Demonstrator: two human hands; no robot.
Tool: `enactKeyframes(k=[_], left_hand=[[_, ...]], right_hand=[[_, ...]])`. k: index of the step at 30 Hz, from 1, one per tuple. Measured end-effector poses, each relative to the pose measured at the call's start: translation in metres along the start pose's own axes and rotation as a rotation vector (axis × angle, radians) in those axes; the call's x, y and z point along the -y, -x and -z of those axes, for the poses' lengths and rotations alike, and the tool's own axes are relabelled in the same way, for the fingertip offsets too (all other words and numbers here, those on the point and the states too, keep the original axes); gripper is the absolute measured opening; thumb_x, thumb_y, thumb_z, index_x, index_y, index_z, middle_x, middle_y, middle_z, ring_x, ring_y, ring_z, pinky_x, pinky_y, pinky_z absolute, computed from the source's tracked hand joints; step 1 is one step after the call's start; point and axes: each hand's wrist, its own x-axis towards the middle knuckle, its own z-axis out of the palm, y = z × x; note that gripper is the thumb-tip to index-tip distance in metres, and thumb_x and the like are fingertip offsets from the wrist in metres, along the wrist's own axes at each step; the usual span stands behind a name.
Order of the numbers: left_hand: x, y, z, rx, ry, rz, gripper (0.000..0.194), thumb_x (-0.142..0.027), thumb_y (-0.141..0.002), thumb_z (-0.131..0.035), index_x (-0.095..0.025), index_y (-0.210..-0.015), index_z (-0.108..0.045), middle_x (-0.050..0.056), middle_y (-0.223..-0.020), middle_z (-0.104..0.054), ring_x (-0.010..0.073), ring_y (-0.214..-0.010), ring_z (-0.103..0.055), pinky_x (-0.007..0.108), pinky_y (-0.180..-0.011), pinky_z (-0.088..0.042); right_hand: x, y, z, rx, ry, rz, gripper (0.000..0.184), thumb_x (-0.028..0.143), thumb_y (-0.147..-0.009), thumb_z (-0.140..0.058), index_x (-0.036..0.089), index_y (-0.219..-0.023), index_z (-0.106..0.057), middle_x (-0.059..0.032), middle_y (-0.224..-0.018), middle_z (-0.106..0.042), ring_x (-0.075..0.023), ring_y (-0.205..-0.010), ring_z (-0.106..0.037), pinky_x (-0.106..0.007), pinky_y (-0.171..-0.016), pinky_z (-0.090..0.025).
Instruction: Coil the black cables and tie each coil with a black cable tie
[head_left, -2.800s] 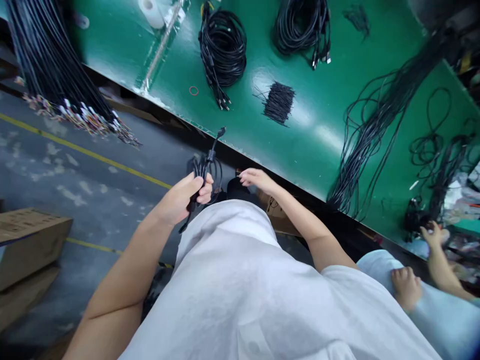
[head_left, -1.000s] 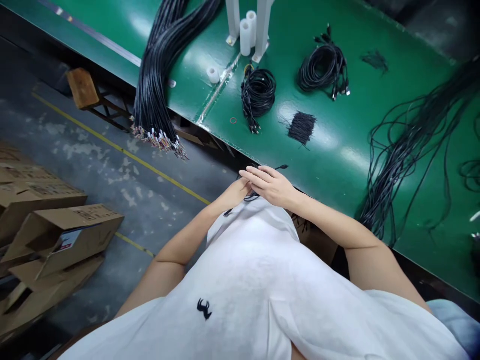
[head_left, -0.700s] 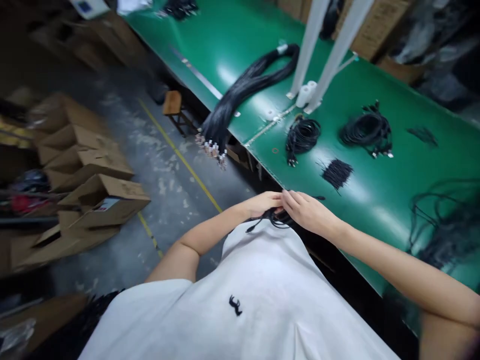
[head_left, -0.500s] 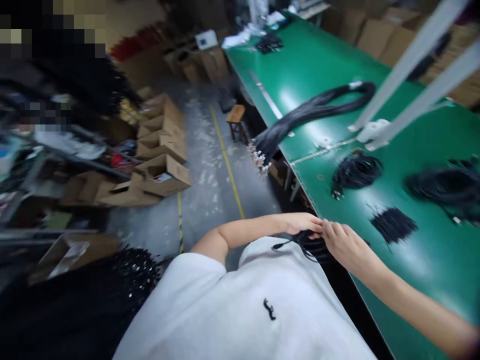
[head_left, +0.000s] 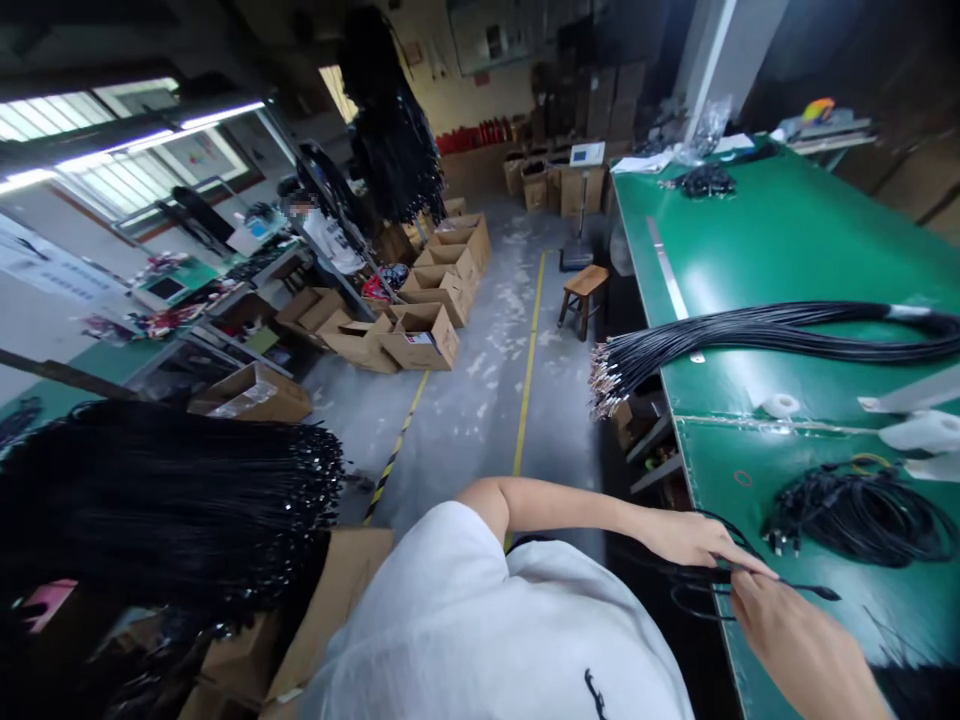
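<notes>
My left hand [head_left: 686,540] is closed around a small coil of black cable [head_left: 705,585] at the near edge of the green table [head_left: 787,230]. Just to its right, my right hand [head_left: 780,630] pinches the same cable, whose plug end [head_left: 814,591] sticks out to the right over the table. I wear a white shirt that fills the bottom of the view.
A coiled black cable bundle [head_left: 862,512] lies on the table beyond my hands. A long bundle of black wires [head_left: 750,335] overhangs the table edge. White tape rolls [head_left: 780,404], a wooden stool [head_left: 583,292], open cardboard boxes [head_left: 416,335] and a dark cable mass [head_left: 165,500] surround the aisle.
The view has swung up and left, from the table top to the aisle and far room. My hands came together on the cable coil and stayed joined on it.
</notes>
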Motion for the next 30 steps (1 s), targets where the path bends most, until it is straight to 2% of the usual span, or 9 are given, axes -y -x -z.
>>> enactKeyframes(k=[5, 9, 11, 14, 16, 19, 21, 26, 30], left_hand=[[-0.003, -0.015, 0.016, 0.045, -0.553, -0.075, 0.045, -0.024, -0.081, -0.064, -0.016, -0.125, -0.066, 0.010, -0.116, -0.056, 0.0265, -0.116, -0.054, 0.035, -0.098, -0.042], [-0.010, -0.027, -0.003, -0.081, -0.767, -0.192, 0.033, -0.031, -0.086, -0.061, -0.010, -0.110, -0.069, 0.016, -0.114, -0.060, 0.0330, -0.110, -0.055, 0.041, -0.085, -0.045], [-0.012, -0.030, -0.023, -0.150, -0.743, -0.113, 0.034, -0.034, -0.091, -0.053, -0.006, -0.105, -0.067, 0.019, -0.107, -0.061, 0.0318, -0.099, -0.061, 0.040, -0.076, -0.048], [-0.015, -0.022, -0.047, -0.024, -0.577, -0.025, 0.036, -0.041, -0.091, -0.055, -0.009, -0.103, -0.065, 0.018, -0.103, -0.063, 0.0266, -0.081, -0.065, 0.036, -0.063, -0.049], [-0.016, -0.013, -0.049, 0.041, -0.537, -0.109, 0.027, -0.037, -0.090, -0.058, -0.014, -0.101, -0.066, 0.018, -0.106, -0.065, 0.0270, -0.089, -0.065, 0.036, -0.071, -0.051], [-0.014, -0.003, -0.035, -0.169, -0.533, -0.202, 0.037, -0.032, -0.085, -0.067, -0.015, -0.118, -0.062, 0.020, -0.128, -0.061, 0.0329, -0.123, -0.054, 0.044, -0.102, -0.042], [-0.009, -0.003, -0.027, -0.227, -0.443, -0.110, 0.048, -0.032, -0.079, -0.075, -0.017, -0.122, -0.060, 0.018, -0.131, -0.060, 0.0333, -0.130, -0.049, 0.045, -0.111, -0.032], [-0.010, -0.002, -0.055, -0.033, -0.326, 0.211, 0.039, -0.043, -0.090, -0.059, -0.011, -0.112, -0.063, 0.022, -0.098, -0.070, 0.0365, -0.100, -0.067, 0.045, -0.091, -0.047], [-0.032, 0.021, -0.077, 0.420, -0.183, -0.083, 0.036, -0.042, -0.088, -0.062, -0.017, -0.114, -0.064, 0.013, -0.112, -0.071, 0.0277, -0.105, -0.067, 0.034, -0.090, -0.050]], right_hand=[[-0.004, 0.000, -0.002, -0.023, 0.156, 0.195, 0.033, -0.003, -0.082, -0.042, 0.019, -0.067, -0.061, -0.0039, -0.067, -0.058, -0.0168, -0.058, -0.056, -0.033, -0.055, -0.040], [-0.015, 0.004, -0.001, 0.084, 0.115, 0.079, 0.023, 0.001, -0.083, -0.050, 0.017, -0.069, -0.059, -0.0025, -0.059, -0.057, -0.0167, -0.052, -0.056, -0.030, -0.050, -0.036], [-0.020, 0.010, -0.002, 0.158, 0.099, -0.061, 0.022, 0.003, -0.083, -0.051, 0.017, -0.067, -0.057, -0.0023, -0.055, -0.056, -0.0173, -0.049, -0.057, -0.029, -0.047, -0.030], [-0.021, 0.022, -0.002, 0.311, 0.087, -0.275, 0.023, 0.004, -0.083, -0.051, 0.017, -0.064, -0.055, -0.0037, -0.055, -0.057, -0.0186, -0.052, -0.060, -0.028, -0.047, -0.025], [-0.013, 0.025, 0.002, 0.394, 0.082, -0.343, 0.023, 0.004, -0.083, -0.051, 0.016, -0.065, -0.056, -0.0049, -0.057, -0.060, -0.0192, -0.056, -0.062, -0.027, -0.049, -0.026], [0.010, 0.017, 0.014, 0.420, 0.088, -0.312, 0.020, 0.001, -0.082, -0.050, 0.015, -0.070, -0.059, -0.0058, -0.062, -0.062, -0.0193, -0.061, -0.063, -0.028, -0.053, -0.030], [0.024, 0.005, 0.023, 0.414, 0.088, -0.270, 0.019, 0.000, -0.082, -0.050, 0.014, -0.074, -0.061, -0.0062, -0.066, -0.063, -0.0193, -0.065, -0.062, -0.029, -0.057, -0.031], [0.030, -0.018, 0.031, 0.600, 0.027, -0.408, 0.022, 0.003, -0.086, -0.044, 0.012, -0.082, -0.064, -0.0113, -0.076, -0.064, -0.0198, -0.071, -0.058, -0.031, -0.060, -0.032], [0.031, -0.016, 0.030, 0.715, -0.041, -0.577, 0.023, 0.001, -0.084, -0.045, 0.008, -0.084, -0.067, -0.0138, -0.079, -0.066, -0.0196, -0.072, -0.058, -0.031, -0.060, -0.031]])
